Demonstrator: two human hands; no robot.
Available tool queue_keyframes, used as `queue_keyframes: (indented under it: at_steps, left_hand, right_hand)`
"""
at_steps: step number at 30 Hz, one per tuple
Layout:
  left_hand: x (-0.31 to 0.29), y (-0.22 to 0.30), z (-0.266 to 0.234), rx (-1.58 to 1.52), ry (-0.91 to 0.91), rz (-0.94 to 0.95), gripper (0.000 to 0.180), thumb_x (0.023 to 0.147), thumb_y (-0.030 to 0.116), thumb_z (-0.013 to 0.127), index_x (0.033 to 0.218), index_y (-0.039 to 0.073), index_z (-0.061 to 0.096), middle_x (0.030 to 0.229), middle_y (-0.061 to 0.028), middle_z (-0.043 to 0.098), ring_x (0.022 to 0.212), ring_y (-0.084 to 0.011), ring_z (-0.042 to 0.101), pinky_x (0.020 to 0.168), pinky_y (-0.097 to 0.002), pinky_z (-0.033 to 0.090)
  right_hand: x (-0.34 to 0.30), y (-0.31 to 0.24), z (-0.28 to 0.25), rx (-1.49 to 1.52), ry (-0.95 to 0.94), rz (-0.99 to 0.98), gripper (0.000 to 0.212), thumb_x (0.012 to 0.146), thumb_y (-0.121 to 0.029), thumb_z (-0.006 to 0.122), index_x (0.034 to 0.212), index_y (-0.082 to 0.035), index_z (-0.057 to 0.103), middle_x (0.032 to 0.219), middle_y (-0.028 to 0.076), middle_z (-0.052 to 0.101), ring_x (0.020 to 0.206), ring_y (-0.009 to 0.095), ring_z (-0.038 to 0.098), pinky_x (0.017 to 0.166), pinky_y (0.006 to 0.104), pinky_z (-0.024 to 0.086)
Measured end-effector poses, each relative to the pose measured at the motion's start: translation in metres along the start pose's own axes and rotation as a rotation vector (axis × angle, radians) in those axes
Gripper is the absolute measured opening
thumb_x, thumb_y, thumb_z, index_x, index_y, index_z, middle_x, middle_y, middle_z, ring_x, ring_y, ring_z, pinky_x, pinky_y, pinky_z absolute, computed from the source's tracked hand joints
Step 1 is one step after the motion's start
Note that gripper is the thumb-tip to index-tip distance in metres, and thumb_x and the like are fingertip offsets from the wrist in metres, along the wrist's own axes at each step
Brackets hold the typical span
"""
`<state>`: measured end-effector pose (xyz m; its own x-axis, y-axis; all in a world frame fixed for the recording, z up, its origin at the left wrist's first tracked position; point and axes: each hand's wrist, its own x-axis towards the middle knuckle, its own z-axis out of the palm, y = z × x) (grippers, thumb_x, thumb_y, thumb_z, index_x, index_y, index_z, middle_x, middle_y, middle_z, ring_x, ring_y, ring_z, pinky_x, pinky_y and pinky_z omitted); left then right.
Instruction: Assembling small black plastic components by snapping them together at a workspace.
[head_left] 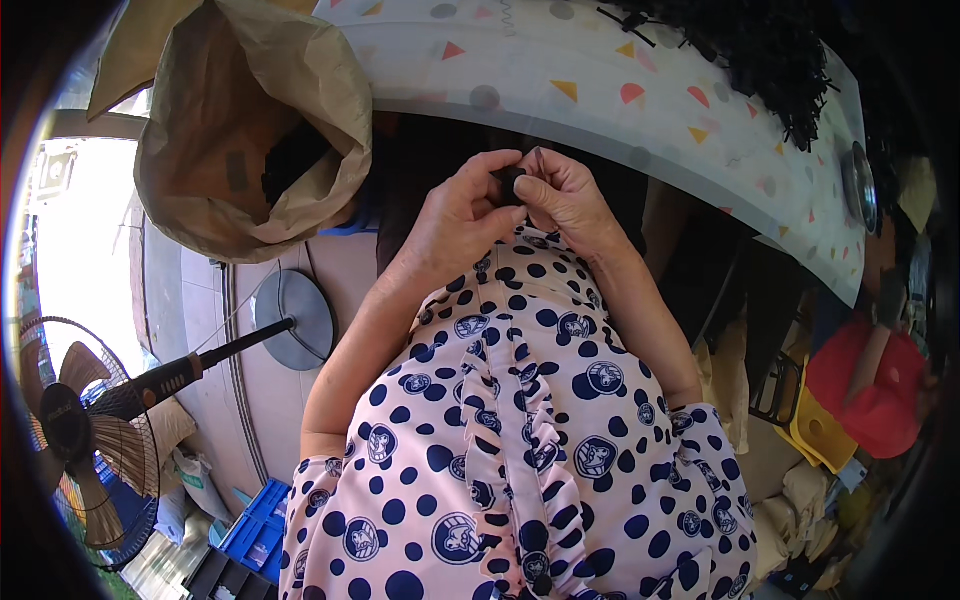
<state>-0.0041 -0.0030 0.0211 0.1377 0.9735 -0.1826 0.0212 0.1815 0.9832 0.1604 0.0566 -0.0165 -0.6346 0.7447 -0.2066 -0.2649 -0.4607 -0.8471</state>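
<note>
In front of my body, near the table's edge, my two hands meet over a small black piece (509, 181). My left hand (452, 218) is closed, its thumb and fingers around one side of the piece. Closed too is my right hand (575, 208), its thumb pressing on the same piece from the other side. Fingers cover most of it, so its exact kind cannot be made out. On the far right of the table lies a heap of thin black pieces (765, 60). At the upper left an open brown paper bag (335, 75) holds something black (296, 165).
A patterned cloth (540, 60) covers the table. A round metal dish (860, 188) sits at its right end. On the left are a standing fan (75, 415), its round base (300, 318) and a blue crate (258, 525). A yellow chair (822, 425) and a red item (870, 385) are at right.
</note>
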Motion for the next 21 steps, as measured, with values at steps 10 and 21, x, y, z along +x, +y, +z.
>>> queue_keyframes:
  at_steps: [10, 21]
  left_hand:
    - [0.006, -0.008, -0.006, -0.063, 0.042, -0.001, 0.034, 0.087, -0.005, 0.053, 0.118, 0.003, 0.042, 0.085, -0.0085, 0.059, 0.070, -0.0102, 0.061, 0.062, -0.0233, 0.051]
    - [-0.001, -0.012, -0.005, 0.308, 0.261, 0.130, 0.029, 0.083, -0.004, 0.056, 0.109, 0.005, 0.047, 0.074, -0.0144, 0.059, 0.065, -0.0252, 0.062, 0.060, -0.0323, 0.048]
  right_hand:
    - [-0.010, -0.004, 0.020, -0.457, 0.062, -0.114, 0.024, 0.100, -0.025, 0.045, 0.097, -0.003, 0.054, 0.066, -0.006, 0.044, 0.059, 0.002, 0.038, 0.052, 0.0177, 0.033]
    - [0.000, 0.007, 0.034, -0.582, 0.080, -0.134, 0.014, 0.098, -0.013, 0.046, 0.103, -0.003, 0.054, 0.074, 0.000, 0.053, 0.068, 0.007, 0.050, 0.062, 0.0204, 0.044]
